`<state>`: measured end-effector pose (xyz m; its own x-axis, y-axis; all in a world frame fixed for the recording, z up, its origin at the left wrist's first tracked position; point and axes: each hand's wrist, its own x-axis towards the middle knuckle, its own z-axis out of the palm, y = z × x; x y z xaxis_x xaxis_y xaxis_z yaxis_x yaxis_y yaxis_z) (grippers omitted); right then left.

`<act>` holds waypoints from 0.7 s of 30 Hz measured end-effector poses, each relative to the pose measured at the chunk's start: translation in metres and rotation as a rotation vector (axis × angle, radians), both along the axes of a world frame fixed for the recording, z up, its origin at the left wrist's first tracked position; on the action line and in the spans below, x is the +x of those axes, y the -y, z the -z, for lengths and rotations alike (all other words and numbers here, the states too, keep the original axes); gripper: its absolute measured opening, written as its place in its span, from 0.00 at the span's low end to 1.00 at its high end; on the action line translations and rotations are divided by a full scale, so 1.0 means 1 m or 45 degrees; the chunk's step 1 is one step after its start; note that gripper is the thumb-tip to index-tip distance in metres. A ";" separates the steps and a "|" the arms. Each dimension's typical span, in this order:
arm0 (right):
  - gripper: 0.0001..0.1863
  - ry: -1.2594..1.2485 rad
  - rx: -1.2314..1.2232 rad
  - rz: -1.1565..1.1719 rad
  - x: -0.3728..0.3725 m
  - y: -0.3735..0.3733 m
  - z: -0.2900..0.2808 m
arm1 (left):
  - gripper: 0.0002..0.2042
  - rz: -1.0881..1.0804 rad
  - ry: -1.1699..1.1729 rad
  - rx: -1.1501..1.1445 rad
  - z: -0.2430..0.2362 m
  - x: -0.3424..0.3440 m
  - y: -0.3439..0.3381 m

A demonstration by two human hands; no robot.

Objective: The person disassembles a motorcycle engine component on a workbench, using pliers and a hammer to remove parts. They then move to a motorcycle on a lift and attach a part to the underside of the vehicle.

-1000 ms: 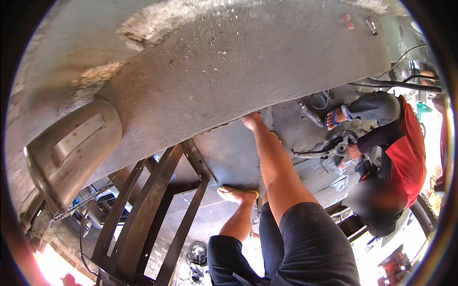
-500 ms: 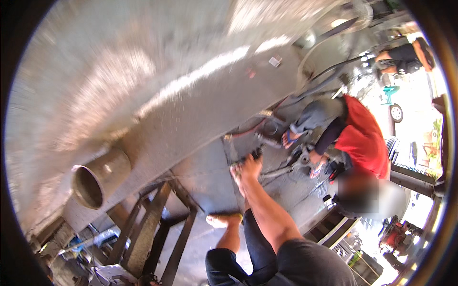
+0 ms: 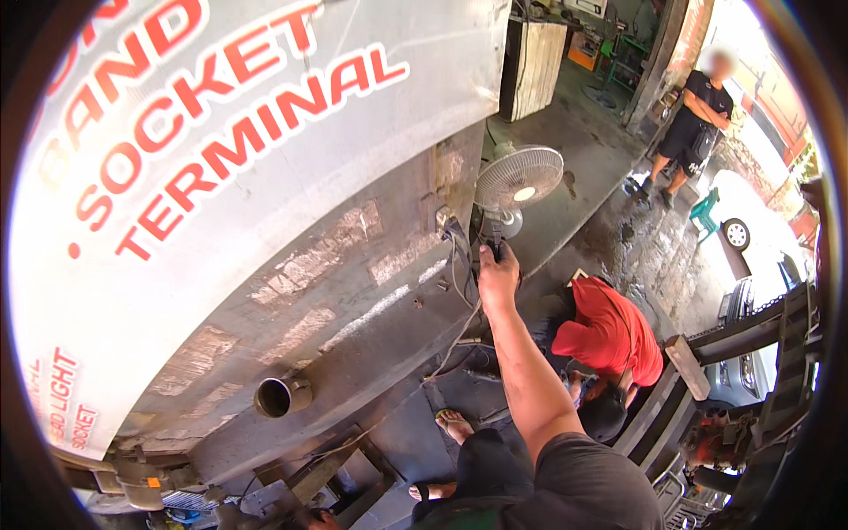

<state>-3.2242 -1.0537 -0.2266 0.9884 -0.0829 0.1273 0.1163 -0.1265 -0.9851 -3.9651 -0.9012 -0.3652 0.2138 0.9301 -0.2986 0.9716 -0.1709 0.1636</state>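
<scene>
My right hand (image 3: 500, 272) is stretched far forward, arm almost straight, its fingers closed around a small black object (image 3: 497, 237). The object's kind is not clear; it sticks up past the fingers, in front of the fan's base. Just left of the hand, a wall outlet (image 3: 444, 217) has black plugs and cords (image 3: 458, 240) hanging from it. Beyond the hand stands a round grey electric fan (image 3: 519, 177). At the lower edge, a small skin-toned shape (image 3: 323, 519) may be my left hand; its fingers cannot be made out.
A co-worker in a red shirt (image 3: 609, 329) crouches to the right of my arm. Another person (image 3: 704, 110) stands farther back, arms folded. A short metal pipe (image 3: 281, 397) juts out at left, below a large white lettered panel (image 3: 221, 115). Metal bars (image 3: 662, 424) lie at right.
My right hand has risen from low near the floor to the fan and outlet, the black object still in it. The view has swung up; the fan and lettered panel now show.
</scene>
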 end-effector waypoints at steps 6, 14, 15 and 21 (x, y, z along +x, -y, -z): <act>0.09 -0.138 0.126 -0.122 0.048 0.001 -0.026 | 0.20 -0.007 0.181 0.003 -0.003 -0.024 0.087; 0.20 -0.205 -0.049 -0.306 0.082 0.009 -0.022 | 0.17 -0.308 0.203 0.028 -0.033 -0.009 0.161; 0.21 -0.195 -0.070 -0.301 0.084 0.007 -0.016 | 0.17 -0.335 0.197 0.034 -0.033 -0.007 0.166; 0.24 -0.342 0.032 -0.238 0.083 0.004 0.027 | 0.14 -0.453 0.189 0.052 -0.042 -0.005 0.194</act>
